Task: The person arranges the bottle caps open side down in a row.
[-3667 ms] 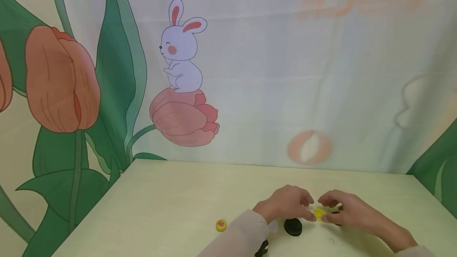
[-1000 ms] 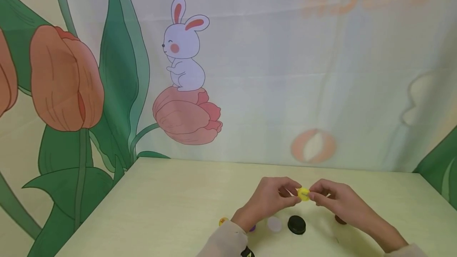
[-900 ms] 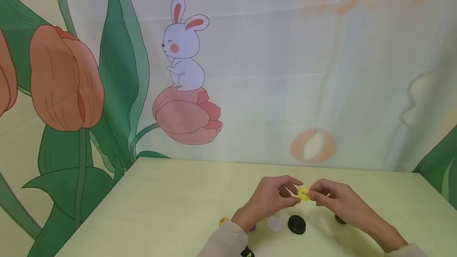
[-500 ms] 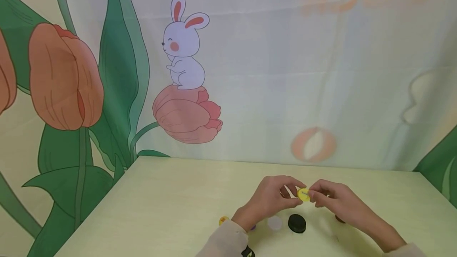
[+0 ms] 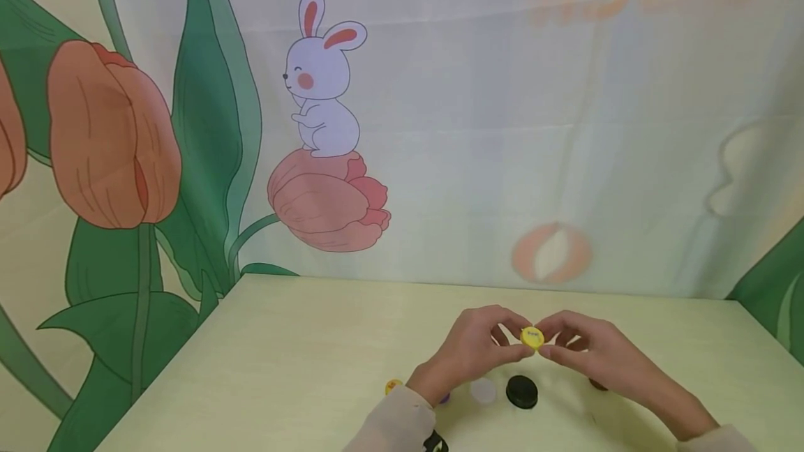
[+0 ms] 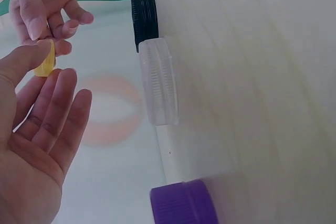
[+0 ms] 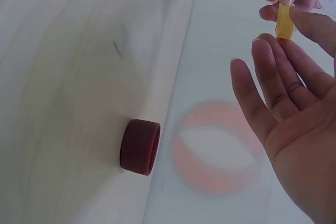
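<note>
In the head view a yellow bottle cap [image 5: 532,337] is held above the table between both hands, its face with a small blue mark showing. The left hand [image 5: 474,344] pinches it from the left by thumb and fingertip. From the right, the right hand [image 5: 587,340] pinches it too. The left wrist view shows the cap's ridged side [image 6: 45,61] under the left thumb. In the right wrist view the cap [image 7: 285,22] is edge-on between the fingertips of both hands, and the other right fingers are spread loosely.
On the table [image 5: 301,340] below the hands lie a black cap [image 5: 522,392], a clear whitish cap [image 5: 483,390], a purple cap [image 6: 184,203] and a dark red cap [image 7: 140,147]. Another yellow cap [image 5: 393,387] and a black object [image 5: 436,442] are partly behind the left sleeve. A printed cloth [image 5: 440,159] hangs behind.
The yellow cap has risen from the table, where both hands reached for it earlier. Over the last second it has turned slightly, and the left fingertips, briefly loosened, have closed on it again.
</note>
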